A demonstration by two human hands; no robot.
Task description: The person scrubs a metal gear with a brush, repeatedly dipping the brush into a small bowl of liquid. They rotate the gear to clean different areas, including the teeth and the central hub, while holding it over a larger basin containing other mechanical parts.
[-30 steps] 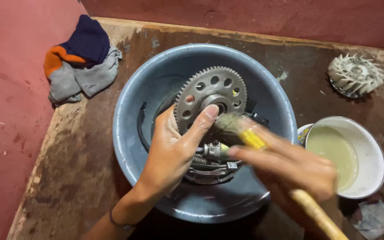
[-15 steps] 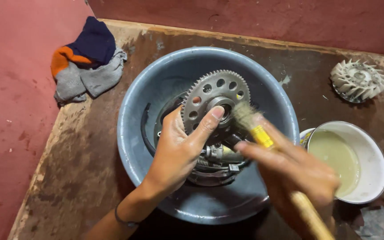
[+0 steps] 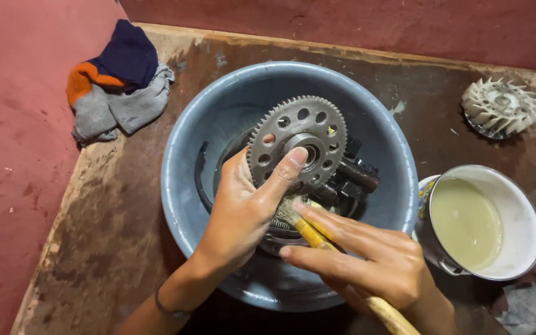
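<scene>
Brush [image 3: 308,231] dropped below gear [image 3: 297,144], bristles pointing up-left, right hand [image 3: 367,263] gripping handle, left hand [image 3: 243,211] clasping gear

- A small repair workshop: a stained, worn wooden bench [image 3: 113,205] against red walls.
- A toothed steel gear wheel [image 3: 297,144] in a blue plastic basin [image 3: 184,186].
- A white finned fan rotor [image 3: 500,107] and crumpled rags [image 3: 116,84] lie about.

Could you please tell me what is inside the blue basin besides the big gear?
In the blue basin, behind the gear held by the left hand, lie dark metal parts and a black ring. The hands cover whatever lies beneath them.
</scene>
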